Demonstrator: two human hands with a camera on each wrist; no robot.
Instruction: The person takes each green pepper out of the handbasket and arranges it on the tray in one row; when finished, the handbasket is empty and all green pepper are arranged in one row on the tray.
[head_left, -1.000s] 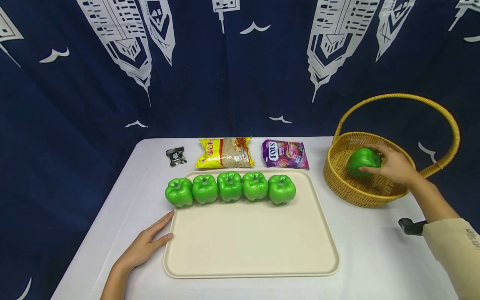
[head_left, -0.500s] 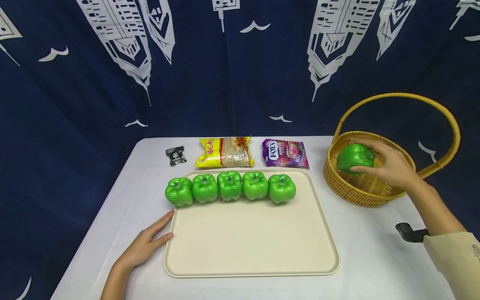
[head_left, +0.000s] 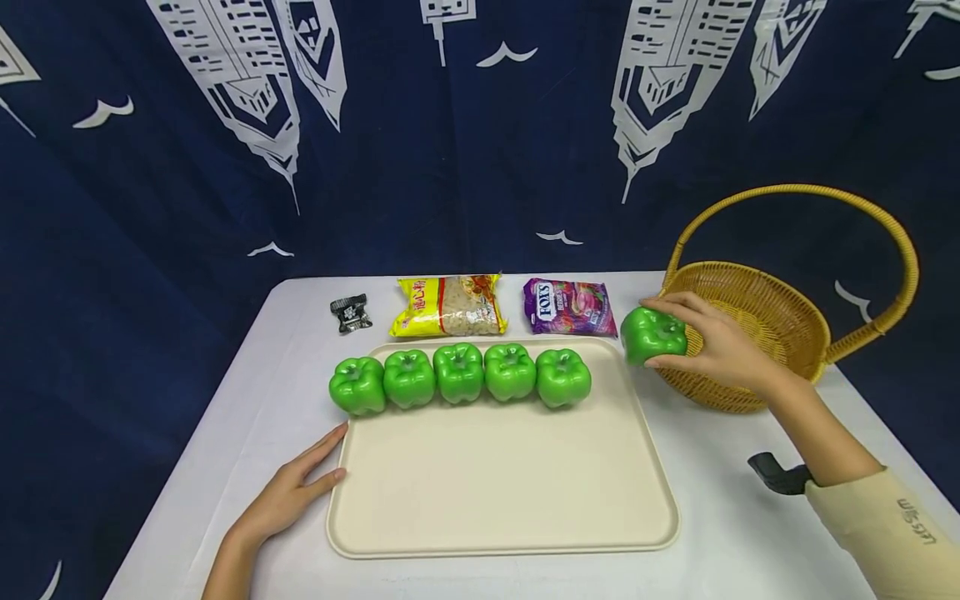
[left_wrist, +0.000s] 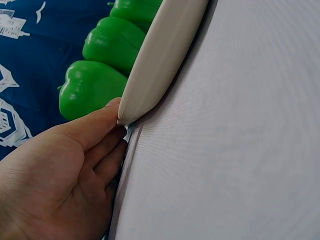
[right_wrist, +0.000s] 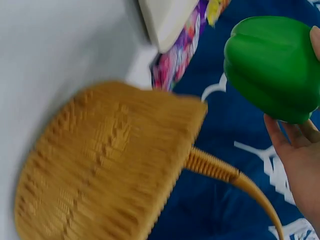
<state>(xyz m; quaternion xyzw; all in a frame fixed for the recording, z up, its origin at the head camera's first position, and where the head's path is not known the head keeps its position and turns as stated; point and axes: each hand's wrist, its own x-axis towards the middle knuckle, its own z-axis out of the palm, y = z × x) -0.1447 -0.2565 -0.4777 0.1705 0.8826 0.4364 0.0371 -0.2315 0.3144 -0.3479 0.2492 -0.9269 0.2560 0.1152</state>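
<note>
My right hand (head_left: 720, 346) grips a green bell pepper (head_left: 647, 335) between thumb and fingers, in front of the wicker basket's (head_left: 738, 396) left rim. In the right wrist view this bell pepper (right_wrist: 272, 65) is held up beside the tilted-looking basket (right_wrist: 100, 165). Along the far edge of a cream tray (head_left: 502, 483) stands a row of several green bell peppers (head_left: 459, 372), the leftmost overlapping the tray's corner. My left hand (head_left: 281, 496) rests at the tray's left edge, fingers extended and thumb spread. The left wrist view has its fingertips right at the rim (left_wrist: 155, 65).
Behind the tray lie a small black wrapped packet (head_left: 351, 313), a yellow food bag (head_left: 450, 306) and a purple candy bag (head_left: 570, 307). The basket's tall handle (head_left: 810, 190) arches over it. A dark blue printed curtain (head_left: 465, 167) hangs behind the white table (head_left: 247, 400).
My right hand has carried the bell pepper leftward out of the basket, past its left rim towards the tray. The left hand and the row of bell peppers have stayed still.
</note>
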